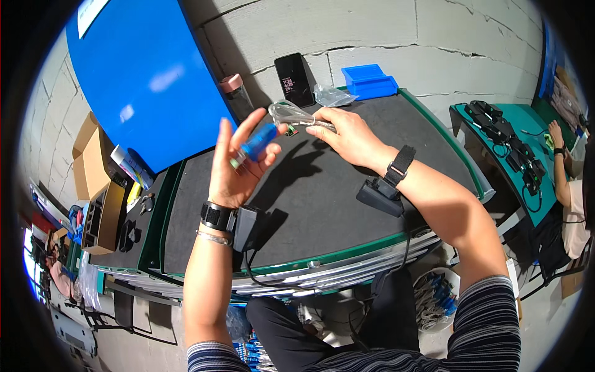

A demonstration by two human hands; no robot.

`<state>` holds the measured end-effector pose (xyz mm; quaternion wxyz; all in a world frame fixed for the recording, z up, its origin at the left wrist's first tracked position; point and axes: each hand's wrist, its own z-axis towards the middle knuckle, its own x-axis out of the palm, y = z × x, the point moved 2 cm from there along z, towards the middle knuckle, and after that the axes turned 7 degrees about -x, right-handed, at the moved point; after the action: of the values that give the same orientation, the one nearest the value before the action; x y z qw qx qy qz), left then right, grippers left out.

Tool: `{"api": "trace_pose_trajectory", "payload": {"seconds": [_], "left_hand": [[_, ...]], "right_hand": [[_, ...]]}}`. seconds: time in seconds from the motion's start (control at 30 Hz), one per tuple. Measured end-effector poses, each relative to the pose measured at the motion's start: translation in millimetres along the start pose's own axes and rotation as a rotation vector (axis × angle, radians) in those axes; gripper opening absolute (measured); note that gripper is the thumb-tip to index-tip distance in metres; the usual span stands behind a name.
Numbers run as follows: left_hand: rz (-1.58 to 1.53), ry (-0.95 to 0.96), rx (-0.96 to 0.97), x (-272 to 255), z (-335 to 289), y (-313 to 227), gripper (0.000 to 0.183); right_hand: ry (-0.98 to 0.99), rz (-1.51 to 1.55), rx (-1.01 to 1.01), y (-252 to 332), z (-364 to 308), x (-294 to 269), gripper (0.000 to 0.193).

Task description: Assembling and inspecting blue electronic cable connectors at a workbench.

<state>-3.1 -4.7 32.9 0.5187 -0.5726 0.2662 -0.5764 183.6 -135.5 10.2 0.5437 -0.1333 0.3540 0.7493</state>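
our left hand [232, 173], thumb spread, loosely curls round a blue piece [259, 142]; our right hand [353, 137] pinches a coiled cable [291, 113], both toward the table's [297, 217] far edge. our loose left grip could drop the piece.

Workshop, small-assembly type: dark-topped workbench [310, 229]; behind it, bare block wall [384, 31]; on its far edge, blue parts bin [372, 84]; beneath it, white tub [457, 285] of blue-ended cables [437, 301]; right of it, teal bench [511, 113] bearing black devices [527, 164], co-worker [576, 229] alongside.
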Motion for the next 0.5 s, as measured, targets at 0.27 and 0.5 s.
{"api": "trace_pose_trajectory", "payload": {"seconds": [0.27, 0.5], "left_hand": [[-0.041, -0.162, 0.172, -13, -3, -8, 0.072], [0.416, -0.154, -0.052, -6, 1, 20, 0.047]], "right_hand": [[0.362, 0.954, 0.371, 21, -4, 9, 0.040], [0.406, 1.339, 0.458, 31, -13, 18, 0.038]]}}
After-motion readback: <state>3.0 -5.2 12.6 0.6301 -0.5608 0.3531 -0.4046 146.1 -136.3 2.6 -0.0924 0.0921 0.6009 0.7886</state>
